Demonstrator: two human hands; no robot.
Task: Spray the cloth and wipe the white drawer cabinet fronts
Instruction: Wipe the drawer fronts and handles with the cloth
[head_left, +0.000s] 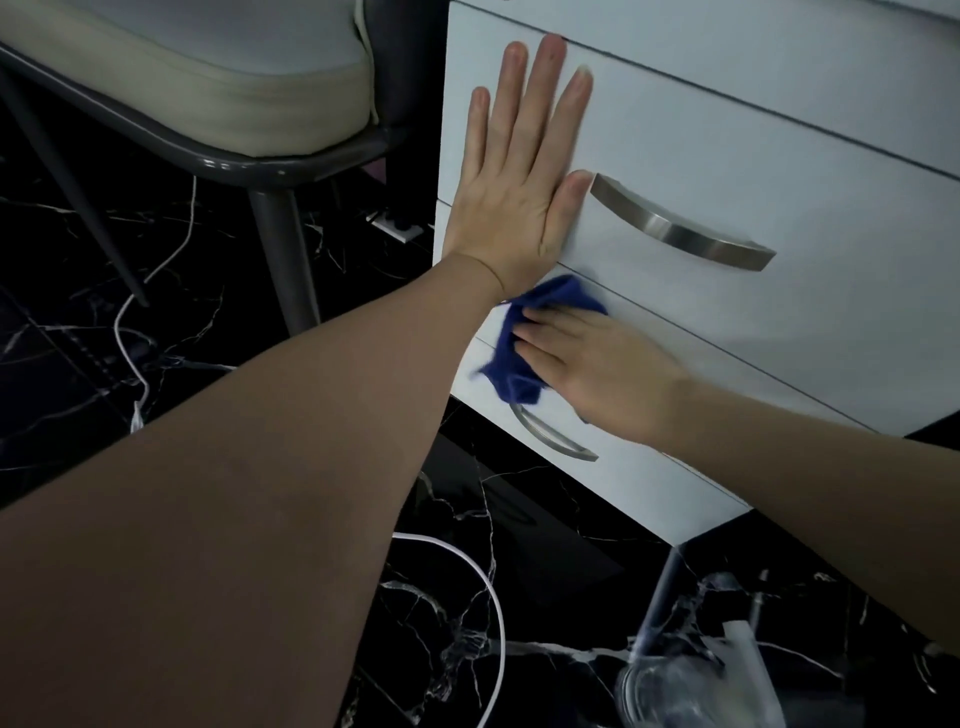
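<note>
Cabinet (753, 156) fronts fill the upper right, white drawers shut, contents hidden. Left hand (519, 171) lies flat with fingers spread on the middle drawer, just left of its steel handle (680, 226). Below that handle, right hand (597, 369) presses a blue cloth (511, 364) against the lowest drawer front, fingers extended over it.

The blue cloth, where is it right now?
In the head view, the crumpled blue cloth is pressed under the right hand against the white drawer cabinet front, just below the flat left hand and above the lower curved metal handle.
</note>
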